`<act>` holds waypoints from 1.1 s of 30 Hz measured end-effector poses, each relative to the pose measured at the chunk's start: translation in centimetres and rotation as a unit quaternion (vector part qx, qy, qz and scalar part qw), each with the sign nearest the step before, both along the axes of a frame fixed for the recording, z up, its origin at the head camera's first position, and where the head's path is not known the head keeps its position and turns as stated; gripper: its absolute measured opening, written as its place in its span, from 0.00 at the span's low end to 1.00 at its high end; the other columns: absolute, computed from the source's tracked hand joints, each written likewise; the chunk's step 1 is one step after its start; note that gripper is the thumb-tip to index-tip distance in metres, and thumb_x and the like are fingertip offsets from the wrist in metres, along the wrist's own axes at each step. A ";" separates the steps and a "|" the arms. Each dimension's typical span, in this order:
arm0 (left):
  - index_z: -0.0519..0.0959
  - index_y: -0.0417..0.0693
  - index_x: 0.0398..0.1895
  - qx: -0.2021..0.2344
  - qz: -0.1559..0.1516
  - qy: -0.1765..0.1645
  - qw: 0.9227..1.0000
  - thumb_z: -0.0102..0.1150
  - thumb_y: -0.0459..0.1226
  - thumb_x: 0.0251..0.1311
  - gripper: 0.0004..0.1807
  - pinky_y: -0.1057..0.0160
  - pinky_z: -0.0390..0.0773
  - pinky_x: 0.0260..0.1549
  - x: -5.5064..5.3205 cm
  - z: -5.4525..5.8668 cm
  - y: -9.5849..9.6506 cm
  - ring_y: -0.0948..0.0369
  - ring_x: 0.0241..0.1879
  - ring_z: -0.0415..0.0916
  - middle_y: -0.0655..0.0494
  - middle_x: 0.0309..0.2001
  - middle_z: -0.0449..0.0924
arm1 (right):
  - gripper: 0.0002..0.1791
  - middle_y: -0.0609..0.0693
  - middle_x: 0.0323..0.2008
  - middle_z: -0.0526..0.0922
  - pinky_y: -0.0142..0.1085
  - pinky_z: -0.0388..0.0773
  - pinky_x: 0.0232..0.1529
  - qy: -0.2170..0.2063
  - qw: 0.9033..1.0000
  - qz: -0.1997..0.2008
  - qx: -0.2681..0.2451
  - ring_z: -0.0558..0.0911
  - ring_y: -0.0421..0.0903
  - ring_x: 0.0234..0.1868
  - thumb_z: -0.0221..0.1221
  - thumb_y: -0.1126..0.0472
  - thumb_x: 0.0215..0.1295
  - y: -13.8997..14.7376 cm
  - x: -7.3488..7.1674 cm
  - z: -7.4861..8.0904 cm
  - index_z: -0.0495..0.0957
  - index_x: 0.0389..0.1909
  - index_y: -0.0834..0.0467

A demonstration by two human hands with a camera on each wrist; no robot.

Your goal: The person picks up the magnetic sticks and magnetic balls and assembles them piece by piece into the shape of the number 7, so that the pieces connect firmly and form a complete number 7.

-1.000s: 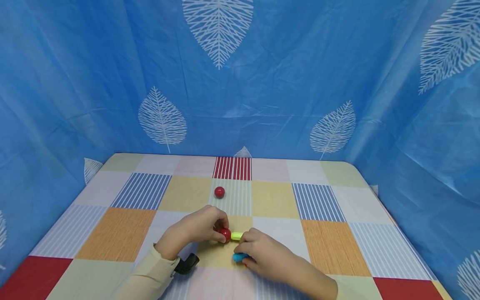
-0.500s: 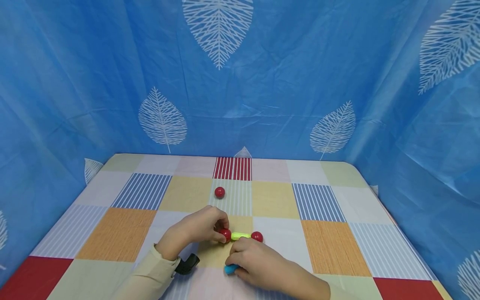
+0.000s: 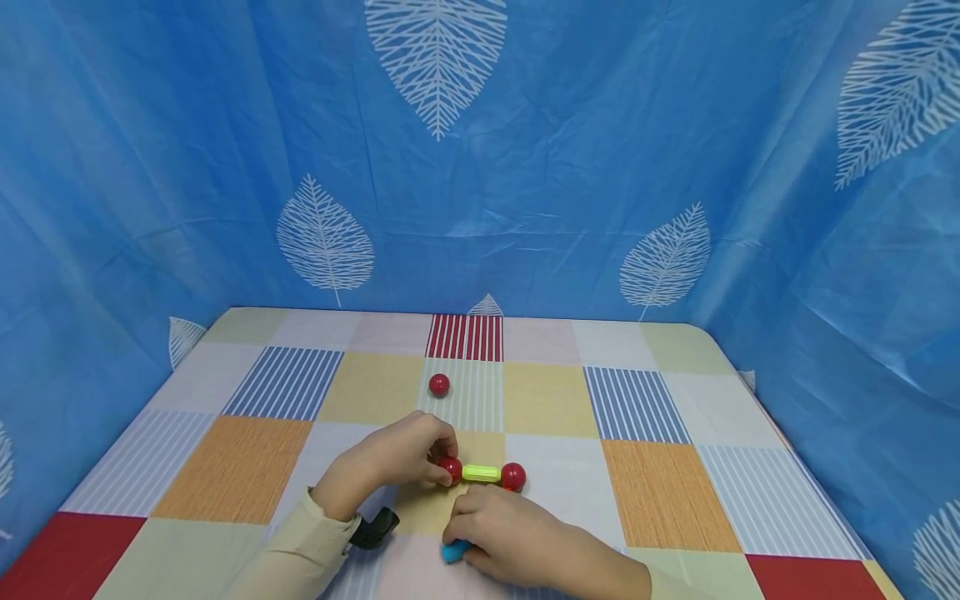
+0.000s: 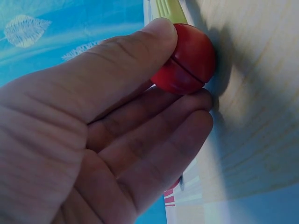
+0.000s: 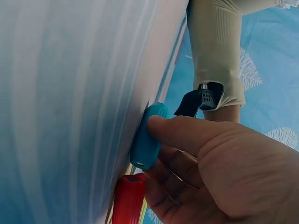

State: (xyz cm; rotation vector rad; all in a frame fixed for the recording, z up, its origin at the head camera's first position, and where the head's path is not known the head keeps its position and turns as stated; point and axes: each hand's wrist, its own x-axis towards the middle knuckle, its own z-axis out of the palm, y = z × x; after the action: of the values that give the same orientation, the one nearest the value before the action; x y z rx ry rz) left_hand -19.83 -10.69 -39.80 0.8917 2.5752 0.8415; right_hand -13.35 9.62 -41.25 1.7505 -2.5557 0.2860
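Observation:
My left hand (image 3: 397,454) pinches a red ball (image 3: 452,470) between thumb and fingers; a seam line crosses the ball (image 4: 191,58) in the left wrist view. Against its right side lies a short yellow-green ribbed rod (image 3: 482,473), with a second red ball (image 3: 513,477) at the rod's other end. Nearer the person, my right hand (image 3: 506,533) grips a short blue rod (image 3: 454,551) by thumb and fingers. In the right wrist view a red ribbed rod (image 5: 128,198) lies close to the end of the blue rod (image 5: 148,140), beside the fingers; the hand mostly hides it from the head view.
A third red ball (image 3: 439,384) lies farther back on the patchwork tablecloth (image 3: 277,467). Blue curtains with white leaf prints (image 3: 480,208) stand behind the table and along both sides. A black wrist device (image 3: 373,528) sits at the left cuff.
My right hand has moved left and toward the person with the blue rod, uncovering the red ball at the yellow-green rod's right end. The left hand has kept its place on its ball.

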 end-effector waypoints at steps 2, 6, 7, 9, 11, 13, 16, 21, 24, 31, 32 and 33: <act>0.80 0.50 0.27 0.001 0.000 0.000 1.000 0.74 0.34 0.50 0.09 0.69 0.76 0.31 0.0 0.0 0.0 0.69 0.27 0.75 0.67 0.25 0.77 | 0.11 0.35 0.36 0.77 0.21 0.69 0.47 -0.003 1.000 0.000 -0.003 0.74 0.29 0.41 0.70 0.59 0.56 0.1 0.0 -0.1 0.84 0.40 0.47; 0.80 0.50 0.27 0.000 -0.002 0.001 1.000 0.75 0.34 0.49 0.09 0.69 0.77 0.31 0.0 -0.1 0.1 0.69 0.27 0.75 0.67 0.25 0.77 | 0.09 0.35 0.37 0.77 0.20 0.68 0.49 -0.018 1.000 -0.007 -0.025 0.74 0.29 0.42 0.69 0.57 0.59 0.3 -0.1 -0.1 0.83 0.41 0.48; 0.80 0.50 0.27 -0.001 -0.002 0.002 1.000 0.75 0.34 0.49 0.10 0.69 0.77 0.31 0.0 -0.1 0.1 0.69 0.27 0.75 0.67 0.25 0.77 | 0.08 0.36 0.37 0.77 0.20 0.68 0.49 -0.021 0.999 -0.011 -0.034 0.74 0.29 0.42 0.68 0.56 0.60 0.4 -0.1 -0.1 0.83 0.40 0.48; 0.80 0.50 0.27 -0.003 -0.004 0.004 1.000 0.75 0.34 0.49 0.10 0.69 0.77 0.31 0.0 -0.2 0.1 0.69 0.27 0.75 0.67 0.25 0.77 | 0.07 0.37 0.36 0.77 0.20 0.68 0.48 -0.021 0.998 -0.019 -0.058 0.74 0.30 0.42 0.67 0.57 0.61 0.7 -0.1 -0.1 0.83 0.40 0.49; 0.80 0.50 0.27 -0.005 -0.004 0.006 1.000 0.75 0.34 0.49 0.10 0.69 0.76 0.31 0.0 -0.2 0.2 0.69 0.27 0.74 0.67 0.25 0.77 | 0.06 0.38 0.36 0.78 0.22 0.69 0.46 -0.014 0.997 -0.029 -0.076 0.75 0.31 0.40 0.65 0.61 0.61 1.1 -0.3 0.0 0.83 0.39 0.50; 0.80 0.50 0.27 -0.006 -0.006 0.007 1.000 0.75 0.34 0.49 0.10 0.69 0.77 0.31 0.0 -0.1 0.2 0.69 0.27 0.74 0.67 0.25 0.77 | 0.07 0.39 0.35 0.78 0.23 0.70 0.43 -0.015 0.996 -0.046 -0.081 0.74 0.32 0.39 0.64 0.65 0.60 1.7 -0.6 0.2 0.83 0.38 0.51; 0.79 0.50 0.28 -0.013 -0.007 0.010 1.000 0.75 0.35 0.49 0.11 0.69 0.76 0.31 0.1 0.0 0.2 0.69 0.27 0.74 0.67 0.25 0.76 | 0.10 0.39 0.35 0.78 0.25 0.73 0.42 -0.035 0.994 -0.078 -0.068 0.75 0.33 0.38 0.63 0.69 0.58 2.5 -1.3 0.6 0.84 0.38 0.52; 0.78 0.51 0.29 -0.034 -0.004 0.013 0.999 0.75 0.36 0.49 0.12 0.68 0.75 0.30 0.2 0.2 0.3 0.68 0.27 0.72 0.66 0.25 0.75 | 0.11 0.38 0.37 0.79 0.30 0.76 0.46 -0.078 0.989 -0.118 -0.041 0.77 0.32 0.39 0.61 0.71 0.59 3.8 -2.2 1.1 0.84 0.38 0.52; 0.78 0.51 0.30 -0.052 -0.003 0.021 0.998 0.74 0.37 0.51 0.11 0.67 0.74 0.29 0.5 0.4 0.4 0.67 0.27 0.71 0.65 0.27 0.74 | 0.12 0.37 0.38 0.79 0.30 0.76 0.47 -0.085 0.989 -0.114 -0.034 0.77 0.31 0.40 0.60 0.71 0.59 4.3 -2.3 1.1 0.84 0.38 0.52; 0.79 0.51 0.32 -0.098 0.031 0.120 0.987 0.71 0.43 0.55 0.10 0.68 0.71 0.27 1.8 1.8 0.9 0.65 0.26 0.67 0.60 0.33 0.70 | 0.13 0.36 0.38 0.79 0.30 0.76 0.48 -0.063 0.996 -0.066 -0.015 0.77 0.30 0.41 0.61 0.71 0.58 4.4 -2.5 1.0 0.84 0.36 0.50; 0.78 0.51 0.30 -0.097 0.032 0.134 0.986 0.71 0.44 0.55 0.11 0.68 0.70 0.25 2.1 2.0 1.0 0.65 0.25 0.67 0.61 0.30 0.70 | 0.12 0.36 0.38 0.79 0.29 0.75 0.48 -0.062 0.996 -0.063 -0.013 0.77 0.30 0.41 0.62 0.71 0.58 4.3 -2.6 1.0 0.84 0.36 0.50; 0.76 0.52 0.27 -0.095 0.030 0.142 0.985 0.70 0.44 0.56 0.12 0.68 0.69 0.23 2.4 2.2 1.2 0.66 0.23 0.66 0.62 0.28 0.70 | 0.12 0.36 0.38 0.79 0.29 0.75 0.48 -0.059 0.996 -0.062 -0.011 0.77 0.29 0.41 0.62 0.71 0.58 4.3 -2.7 0.9 0.84 0.36 0.50</act>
State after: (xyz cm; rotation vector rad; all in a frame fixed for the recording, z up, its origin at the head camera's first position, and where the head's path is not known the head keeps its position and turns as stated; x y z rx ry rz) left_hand -17.42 -9.50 -37.57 0.9399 2.8784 0.5023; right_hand -16.01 13.92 -40.34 1.6056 -2.7179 0.4238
